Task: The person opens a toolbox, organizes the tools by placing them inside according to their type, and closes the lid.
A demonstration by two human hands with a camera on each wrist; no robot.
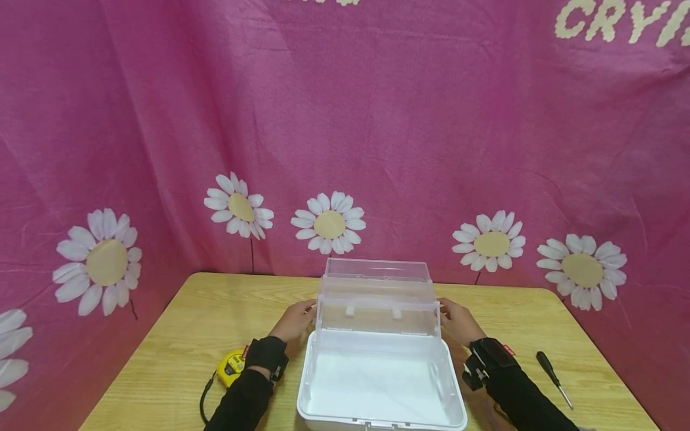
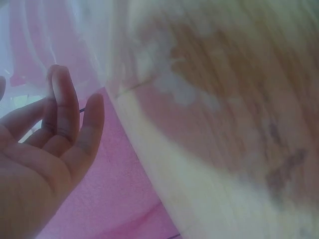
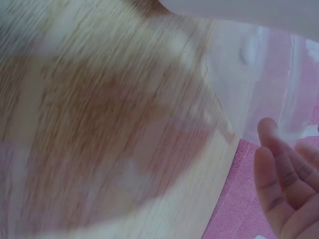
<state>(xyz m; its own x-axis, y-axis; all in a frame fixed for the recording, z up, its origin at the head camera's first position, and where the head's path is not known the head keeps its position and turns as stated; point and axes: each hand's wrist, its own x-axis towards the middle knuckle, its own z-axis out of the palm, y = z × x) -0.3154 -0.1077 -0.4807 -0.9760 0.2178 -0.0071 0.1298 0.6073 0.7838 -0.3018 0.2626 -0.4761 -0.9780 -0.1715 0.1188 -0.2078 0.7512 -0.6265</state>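
A white plastic box [image 1: 377,380] stands at the front of the table with its clear, see-through lid [image 1: 377,293] raised at the back. The inside of the box shows a bare white floor. At the lid's left side is my left hand [image 1: 295,320], its fingers loosely extended by the clear plastic [image 2: 37,45]. My right hand [image 1: 460,320] is at the lid's opposite side, fingers slightly bent close to the plastic [image 3: 254,74]. Whether the fingertips press on the lid is hard to tell. Both thumbs are mostly out of sight.
A yellow tape measure [image 1: 230,366] with a black strap lies left of the box, beside my left wrist. On the right lies a screwdriver [image 1: 553,377] with a black handle. The wooden table [image 1: 242,299] ends at a pink curtain [image 1: 377,149] with printed daisies.
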